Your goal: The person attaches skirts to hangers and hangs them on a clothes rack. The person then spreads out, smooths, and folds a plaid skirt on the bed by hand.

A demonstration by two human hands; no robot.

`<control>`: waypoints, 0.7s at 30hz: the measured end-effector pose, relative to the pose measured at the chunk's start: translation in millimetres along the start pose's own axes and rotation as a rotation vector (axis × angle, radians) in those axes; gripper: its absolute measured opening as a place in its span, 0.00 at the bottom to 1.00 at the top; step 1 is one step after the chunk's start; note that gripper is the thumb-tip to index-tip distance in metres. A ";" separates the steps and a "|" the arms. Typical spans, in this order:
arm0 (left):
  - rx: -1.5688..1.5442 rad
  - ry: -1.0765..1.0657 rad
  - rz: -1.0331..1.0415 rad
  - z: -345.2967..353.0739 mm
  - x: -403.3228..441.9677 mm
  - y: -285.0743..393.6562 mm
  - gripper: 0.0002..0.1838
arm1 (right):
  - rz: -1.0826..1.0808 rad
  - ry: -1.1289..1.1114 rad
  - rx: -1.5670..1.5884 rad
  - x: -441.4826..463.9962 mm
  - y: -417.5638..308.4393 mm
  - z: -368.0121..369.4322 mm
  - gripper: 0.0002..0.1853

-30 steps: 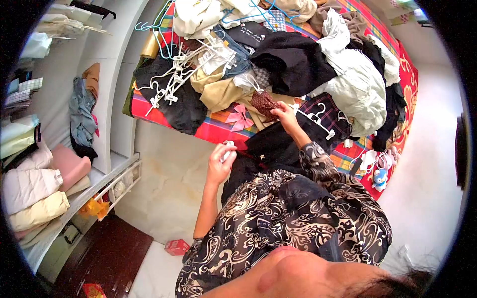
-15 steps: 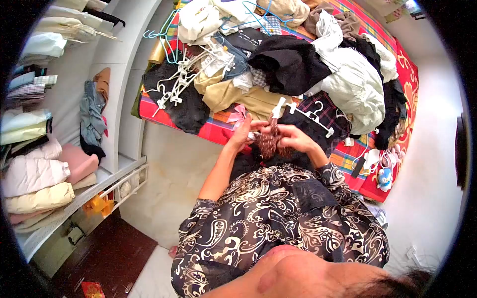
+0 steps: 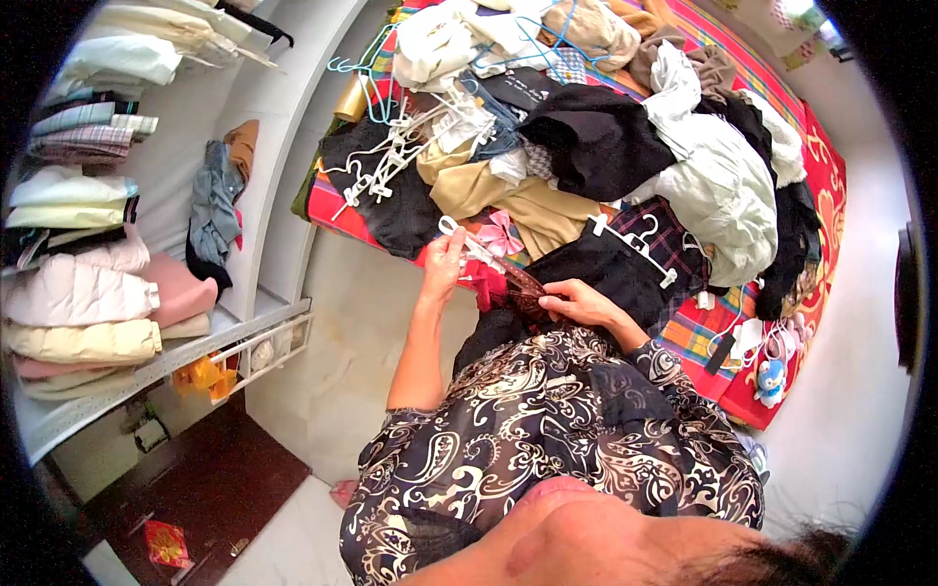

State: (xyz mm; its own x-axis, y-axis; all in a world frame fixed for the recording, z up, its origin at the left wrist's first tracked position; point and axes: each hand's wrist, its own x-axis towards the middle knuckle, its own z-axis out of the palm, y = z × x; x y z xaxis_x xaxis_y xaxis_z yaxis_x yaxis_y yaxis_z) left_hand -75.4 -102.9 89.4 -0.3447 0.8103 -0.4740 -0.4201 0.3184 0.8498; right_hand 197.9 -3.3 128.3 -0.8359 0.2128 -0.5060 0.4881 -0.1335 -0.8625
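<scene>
My left hand (image 3: 445, 264) is closed around a white clip hanger (image 3: 483, 253), near its hook end. From the hanger, a brown patterned garment (image 3: 525, 284) stretches across to my right hand (image 3: 580, 304), whose fingers pinch its other end. Small details of the clips are hard to make out. Just beyond the hanger lies a pink bow (image 3: 499, 234) on the bed. Black trousers (image 3: 596, 269) are spread close to my right hand, with another white clip hanger (image 3: 633, 249) on top of them and a dark plaid piece.
Piled clothes cover the bed (image 3: 399, 244), among them a black garment (image 3: 596, 137) and a pale one (image 3: 728, 195). White hangers (image 3: 391, 166) lie tangled at left. Shelves (image 3: 269, 322) with folded clothes stand on the left. A blue plush toy (image 3: 771, 379) sits at the bed's right edge.
My hands were close together around the bunched brown garment and have drawn apart, stretching it out. The white hanger in my left hand now shows clearly. The view has shifted slightly.
</scene>
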 end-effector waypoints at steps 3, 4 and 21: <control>0.118 0.114 0.107 -12.8 -10.0 12.4 0.19 | -0.057 -0.042 0.080 24.6 6.2 -4.9 0.17; 0.119 0.125 0.113 -17.5 -10.6 16.4 0.19 | -0.076 -0.062 0.075 36.8 9.2 -10.2 0.18; -0.036 -0.065 0.308 5.8 -46.4 125.8 0.10 | -0.844 0.229 -0.252 128.9 -89.3 5.2 0.28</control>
State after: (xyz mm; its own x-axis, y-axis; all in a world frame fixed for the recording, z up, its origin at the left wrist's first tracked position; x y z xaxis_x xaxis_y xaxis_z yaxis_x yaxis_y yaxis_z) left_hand -107.4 -97.6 219.6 -0.4062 0.8961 -0.1788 -0.3341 0.0364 0.9418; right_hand 45.2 31.0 140.1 -0.8831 0.3349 0.3287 -0.2006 0.3637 -0.9096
